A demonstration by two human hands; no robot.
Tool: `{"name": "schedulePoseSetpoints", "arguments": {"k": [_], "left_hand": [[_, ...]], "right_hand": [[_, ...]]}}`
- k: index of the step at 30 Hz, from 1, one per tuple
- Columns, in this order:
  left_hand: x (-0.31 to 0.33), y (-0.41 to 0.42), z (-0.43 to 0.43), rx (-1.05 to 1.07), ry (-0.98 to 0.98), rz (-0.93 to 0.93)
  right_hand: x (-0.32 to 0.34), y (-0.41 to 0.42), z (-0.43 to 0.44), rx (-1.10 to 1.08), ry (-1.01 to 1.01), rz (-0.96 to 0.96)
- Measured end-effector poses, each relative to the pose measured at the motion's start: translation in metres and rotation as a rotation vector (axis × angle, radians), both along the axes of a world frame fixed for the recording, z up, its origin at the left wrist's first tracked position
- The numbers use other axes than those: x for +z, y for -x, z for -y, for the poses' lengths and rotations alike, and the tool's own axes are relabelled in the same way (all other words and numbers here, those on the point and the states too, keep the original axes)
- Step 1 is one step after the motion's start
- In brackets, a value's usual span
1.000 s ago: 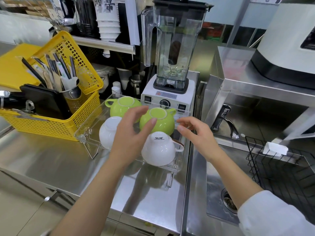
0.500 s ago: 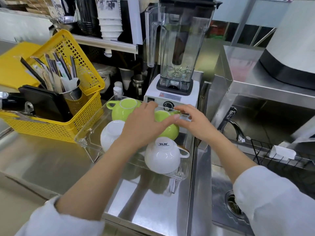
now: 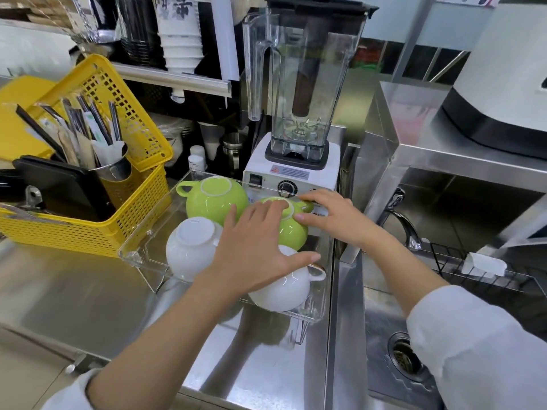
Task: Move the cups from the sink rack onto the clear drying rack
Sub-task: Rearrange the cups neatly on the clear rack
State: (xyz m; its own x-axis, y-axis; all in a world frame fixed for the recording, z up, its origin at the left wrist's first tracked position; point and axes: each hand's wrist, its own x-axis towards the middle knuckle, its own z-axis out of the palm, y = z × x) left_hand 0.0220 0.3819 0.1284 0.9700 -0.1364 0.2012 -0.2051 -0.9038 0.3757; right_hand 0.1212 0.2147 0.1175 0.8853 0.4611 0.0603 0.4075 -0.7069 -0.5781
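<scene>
Resting inside the clear drying rack [image 3: 154, 232], four upturned cups fill its floor: a green cup [image 3: 214, 196] at the rack's far left, a second green cup [image 3: 291, 232] at the far right, a white cup [image 3: 189, 247] at the near left and another white cup [image 3: 281, 291] at the near right. The left hand [image 3: 254, 247] lies flat over the rack with its fingers [image 3: 266, 210] spread wide, fingertips on the base of the second green cup, thumb stretched across the near-right white cup. The right hand [image 3: 334, 217] reaches in from the rack's right side, fingers loosely extended and touching that same green cup at its handle; neither hand closes around anything. A blender [image 3: 299, 93] stands just behind the rack, a yellow basket [image 3: 118, 184] just to its left.
</scene>
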Motion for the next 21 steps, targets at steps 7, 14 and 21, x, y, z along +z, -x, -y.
{"name": "schedulePoseSetpoints", "arguments": {"k": [7, 14, 21], "left_hand": [[-0.003, -0.007, 0.0, -0.059, 0.057, 0.002], [0.005, -0.01, 0.002, -0.141, 0.017, -0.091], [0.0, -0.018, 0.0, -0.196, -0.086, -0.09]], "right_hand": [[0.001, 0.011, 0.002, -0.097, 0.067, 0.058], [-0.003, 0.017, 0.006, -0.156, 0.003, 0.097], [-0.009, 0.018, 0.008, -0.218, -0.069, 0.161]]}}
